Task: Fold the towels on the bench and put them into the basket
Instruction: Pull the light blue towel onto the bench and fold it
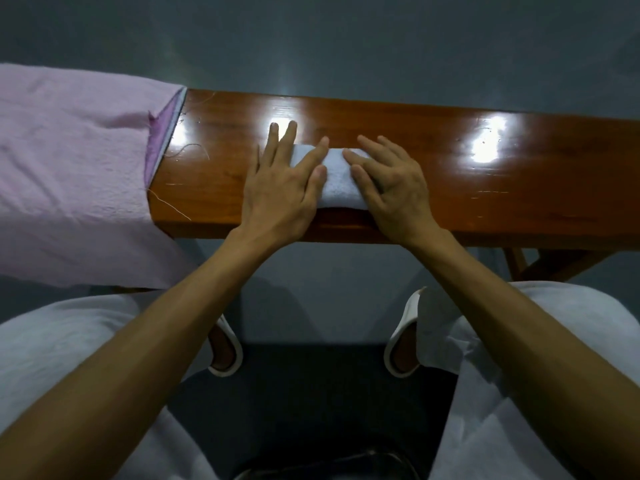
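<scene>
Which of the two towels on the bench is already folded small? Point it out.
The white towel, pressed under the left hand and right hand. The pink towel lies spread open, draped over the end of the bench.

Dim, soft wide-angle view, bright glare patches on the glossy bench (540, 202), perhaps slight edge bending.

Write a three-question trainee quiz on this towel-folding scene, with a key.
1. True or false: the small folded white towel lies on the glossy brown wooden bench.
2. The large pink towel drapes over which part of the bench? A) left end B) middle C) right end
3. Which hands press on the white towel?
Key: 1 true; 2 A; 3 both, the left hand and the right hand, fingers flat.
</scene>
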Tool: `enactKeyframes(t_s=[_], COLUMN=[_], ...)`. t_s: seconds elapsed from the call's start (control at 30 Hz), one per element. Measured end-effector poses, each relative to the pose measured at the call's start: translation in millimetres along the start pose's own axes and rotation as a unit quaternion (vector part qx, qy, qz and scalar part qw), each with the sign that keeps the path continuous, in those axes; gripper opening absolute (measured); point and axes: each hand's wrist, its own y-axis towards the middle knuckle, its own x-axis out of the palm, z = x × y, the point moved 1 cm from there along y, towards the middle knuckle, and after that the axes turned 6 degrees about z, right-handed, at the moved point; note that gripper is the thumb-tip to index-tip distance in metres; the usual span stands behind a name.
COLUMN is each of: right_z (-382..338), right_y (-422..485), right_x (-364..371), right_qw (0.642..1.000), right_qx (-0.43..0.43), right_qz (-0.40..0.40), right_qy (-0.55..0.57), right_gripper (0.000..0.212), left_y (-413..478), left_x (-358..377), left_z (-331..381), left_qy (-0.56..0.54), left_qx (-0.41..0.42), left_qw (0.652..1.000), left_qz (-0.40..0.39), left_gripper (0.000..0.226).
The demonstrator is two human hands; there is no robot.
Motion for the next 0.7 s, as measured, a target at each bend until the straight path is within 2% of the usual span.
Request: enactKeyframes(t_s=[0.13, 0.3, 0.47, 0.57, 0.7], right_z=[4, 9, 6, 3, 3], right_y=[-2, 5, 10, 8, 2], right_x=[-8, -14, -14, -12, -17], right_qw=[0.992, 0.979, 0.975, 0.978, 0.979], right_qx=[0.073, 0.102, 0.116, 0.125, 0.129], right_qz=[-0.091, -0.163, -0.177, -0.152, -0.153], right_qy=[-0.056, -0.060, -0.067, -0.072, -0.031], right_gripper=[0.052, 0.051, 0.051, 0.050, 0.053], left_y=[-6, -11, -9, -6, -7], left_x=[-2, -4, -6, -6, -14], left_z=[-9, -17, -16, -15, -12], left_qy=[0.012, 0.008, 0.006, 0.002, -0.023], left_qx=[-0.034, -0.061, -0.082, -0.086, -0.089], left_qw=[0.999, 0.998, 0.996, 0.995, 0.993], left_qz=[-0.009, -0.029, -0.041, -0.052, -0.073], left_gripper=[0.053, 0.054, 0.054, 0.053, 0.052])
